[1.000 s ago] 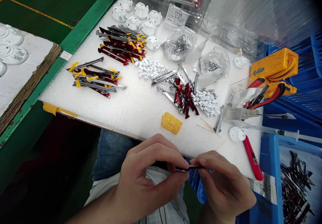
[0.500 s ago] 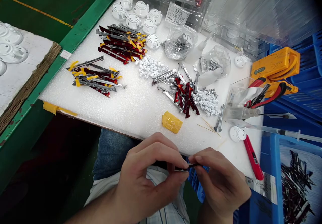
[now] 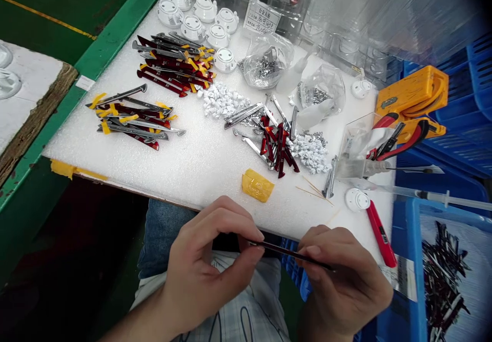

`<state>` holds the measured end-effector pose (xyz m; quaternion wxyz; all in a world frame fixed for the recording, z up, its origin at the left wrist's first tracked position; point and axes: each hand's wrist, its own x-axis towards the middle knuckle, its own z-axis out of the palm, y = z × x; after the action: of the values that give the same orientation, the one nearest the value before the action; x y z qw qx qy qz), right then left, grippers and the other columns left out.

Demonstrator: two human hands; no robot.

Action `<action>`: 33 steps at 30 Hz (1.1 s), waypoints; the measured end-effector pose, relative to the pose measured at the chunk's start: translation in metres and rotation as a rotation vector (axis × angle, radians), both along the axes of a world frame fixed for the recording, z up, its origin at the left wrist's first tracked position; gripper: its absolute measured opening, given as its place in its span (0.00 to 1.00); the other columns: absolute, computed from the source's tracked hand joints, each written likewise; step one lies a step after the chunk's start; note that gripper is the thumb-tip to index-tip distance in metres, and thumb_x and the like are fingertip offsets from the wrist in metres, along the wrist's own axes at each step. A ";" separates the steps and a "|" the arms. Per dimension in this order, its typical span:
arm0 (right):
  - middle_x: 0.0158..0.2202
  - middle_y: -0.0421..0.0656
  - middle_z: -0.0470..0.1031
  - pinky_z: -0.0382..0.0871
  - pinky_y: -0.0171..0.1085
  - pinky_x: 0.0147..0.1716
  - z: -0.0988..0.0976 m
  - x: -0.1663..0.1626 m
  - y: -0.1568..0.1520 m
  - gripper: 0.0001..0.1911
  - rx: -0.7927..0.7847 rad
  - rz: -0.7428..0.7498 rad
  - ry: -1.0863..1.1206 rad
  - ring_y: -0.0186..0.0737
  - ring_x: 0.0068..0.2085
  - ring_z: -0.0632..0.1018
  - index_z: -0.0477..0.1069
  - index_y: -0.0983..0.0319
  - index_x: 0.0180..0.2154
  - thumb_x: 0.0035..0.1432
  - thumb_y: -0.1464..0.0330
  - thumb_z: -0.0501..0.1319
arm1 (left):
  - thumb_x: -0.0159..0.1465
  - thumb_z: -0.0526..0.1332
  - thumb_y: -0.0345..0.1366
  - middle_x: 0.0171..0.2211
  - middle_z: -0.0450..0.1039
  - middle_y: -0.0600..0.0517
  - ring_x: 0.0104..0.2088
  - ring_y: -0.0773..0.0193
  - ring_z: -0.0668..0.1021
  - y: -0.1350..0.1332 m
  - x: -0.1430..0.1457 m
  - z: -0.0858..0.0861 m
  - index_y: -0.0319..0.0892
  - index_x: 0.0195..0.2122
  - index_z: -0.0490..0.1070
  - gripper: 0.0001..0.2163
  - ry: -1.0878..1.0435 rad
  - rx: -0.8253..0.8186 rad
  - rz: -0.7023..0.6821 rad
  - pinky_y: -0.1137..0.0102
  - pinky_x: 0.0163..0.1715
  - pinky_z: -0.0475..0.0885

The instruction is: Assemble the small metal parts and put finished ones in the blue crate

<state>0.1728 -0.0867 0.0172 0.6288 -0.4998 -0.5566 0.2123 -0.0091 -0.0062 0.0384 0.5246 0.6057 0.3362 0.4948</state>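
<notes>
Below the front edge of the white foam board point(image 3: 200, 162), both hands hold one thin dark strip point(image 3: 284, 252). My left hand point(image 3: 203, 270) pinches its left end between thumb and fingertips. My right hand point(image 3: 342, 280) is closed round its right end, the strip running slantwise across the fingers. On the board lie bundles of red and silver strips with yellow tape point(image 3: 130, 119) at the left, a second bundle point(image 3: 175, 65) behind, and a loose pile of red and silver strips point(image 3: 274, 144) in the middle.
A yellow tape wad point(image 3: 257, 185), white caps point(image 3: 192, 19), small white parts point(image 3: 221, 101), bags of metal bits point(image 3: 265, 67), a red knife point(image 3: 378, 232), a syringe point(image 3: 423, 196), an orange tool point(image 3: 413, 98) and blue bins point(image 3: 446, 260) with dark strips crowd the right.
The hands have drawn apart, so more of the dark strip shows between them; it now slants down to the right. The view has shifted slightly.
</notes>
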 end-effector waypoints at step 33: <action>0.36 0.39 0.81 0.76 0.39 0.31 0.004 -0.009 0.001 0.06 -0.137 0.049 0.224 0.39 0.35 0.81 0.81 0.55 0.48 0.74 0.70 0.74 | 0.67 0.69 0.20 0.31 0.82 0.58 0.30 0.67 0.82 -0.003 -0.002 -0.009 0.50 0.39 0.83 0.13 0.038 -0.117 -0.092 0.76 0.31 0.78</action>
<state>0.1640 -0.0859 0.0210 0.6458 -0.5013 -0.4791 0.3195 -0.0107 -0.0097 0.0295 0.5747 0.5981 0.3465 0.4381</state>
